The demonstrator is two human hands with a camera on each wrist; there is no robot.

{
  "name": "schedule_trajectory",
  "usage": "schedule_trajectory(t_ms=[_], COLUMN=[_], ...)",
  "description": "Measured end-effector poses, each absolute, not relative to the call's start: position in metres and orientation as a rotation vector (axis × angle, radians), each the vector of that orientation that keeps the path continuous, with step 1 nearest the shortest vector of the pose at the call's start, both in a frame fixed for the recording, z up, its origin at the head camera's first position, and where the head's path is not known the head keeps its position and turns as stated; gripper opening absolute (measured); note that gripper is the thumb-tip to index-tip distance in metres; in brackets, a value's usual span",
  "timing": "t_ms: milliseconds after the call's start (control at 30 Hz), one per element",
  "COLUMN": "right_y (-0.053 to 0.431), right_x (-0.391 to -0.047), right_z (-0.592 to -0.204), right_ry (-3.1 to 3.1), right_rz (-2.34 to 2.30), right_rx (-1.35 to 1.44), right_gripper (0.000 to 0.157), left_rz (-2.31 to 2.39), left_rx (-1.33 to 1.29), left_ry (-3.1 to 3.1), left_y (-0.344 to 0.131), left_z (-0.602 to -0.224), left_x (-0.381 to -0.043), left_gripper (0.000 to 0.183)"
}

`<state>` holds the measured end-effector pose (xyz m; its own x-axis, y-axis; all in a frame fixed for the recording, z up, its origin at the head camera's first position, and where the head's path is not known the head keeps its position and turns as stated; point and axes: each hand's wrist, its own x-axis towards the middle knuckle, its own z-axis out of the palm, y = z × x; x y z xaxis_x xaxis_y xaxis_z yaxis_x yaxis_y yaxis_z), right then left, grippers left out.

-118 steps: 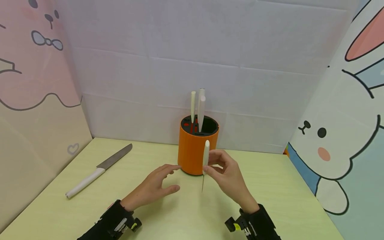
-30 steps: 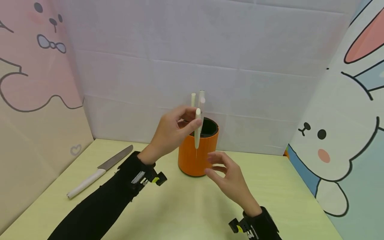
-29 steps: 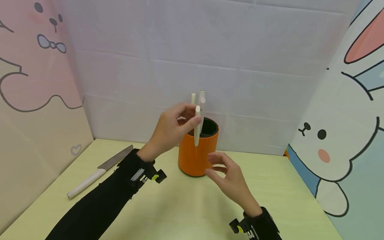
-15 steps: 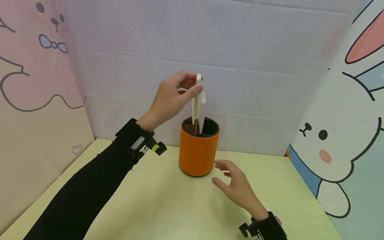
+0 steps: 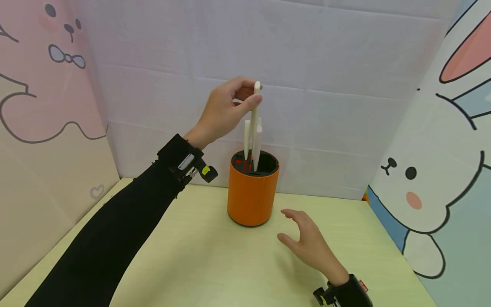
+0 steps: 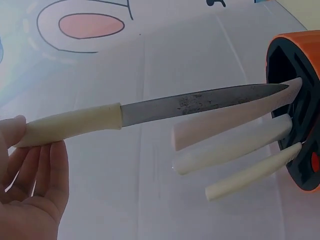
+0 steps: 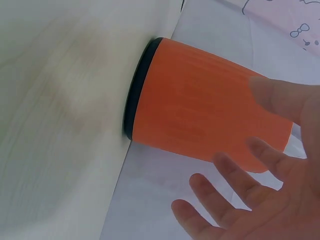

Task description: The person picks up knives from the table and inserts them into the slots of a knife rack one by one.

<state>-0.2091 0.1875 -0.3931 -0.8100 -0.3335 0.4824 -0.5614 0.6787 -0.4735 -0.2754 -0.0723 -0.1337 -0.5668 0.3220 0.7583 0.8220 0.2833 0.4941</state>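
My left hand (image 5: 224,106) pinches a knife (image 6: 75,122) by the end of its cream handle, thumb on one side and fingers on the other. In the left wrist view its spotted grey blade (image 6: 195,102) points at the slotted black top of an orange knife block (image 5: 251,198); whether the tip is inside a slot I cannot tell. Three pale handles stand in the block: a cream one (image 6: 252,172), a white one (image 6: 232,145) and a pinkish one (image 6: 225,116). My right hand (image 5: 310,241), fingers spread and holding nothing, hovers right of the block.
The block stands on a pale yellow table (image 5: 207,256) near a white cloth backdrop (image 5: 161,102). Side panels with cartoon animals (image 5: 429,204) border the table. My black left sleeve (image 5: 119,221) crosses over the left part of the table.
The left hand took the knife from the right hand and raised it above the block. The right hand drew back to the right. The large knife on the left is now hidden behind the sleeve.
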Motion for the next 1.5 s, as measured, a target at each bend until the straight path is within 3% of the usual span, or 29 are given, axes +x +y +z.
schedule_trajectory(t_ms=[600,1500], right_y=[0.192,0.196], right_x=[-0.206,-0.21], right_z=[-0.406,-0.422], right_ry=[-2.659,-2.7], right_rz=[0.622,0.443], right_rx=[0.601,0.554], right_gripper=[0.064,0.069], left_rz=[-1.233,-1.206], left_rx=[-1.072,-1.045], left_ry=[-2.045,-2.146], left_y=[-0.072,-0.074], left_z=[-0.169,-0.211], left_x=[-0.334,-0.348], left_gripper=[0.025,0.029])
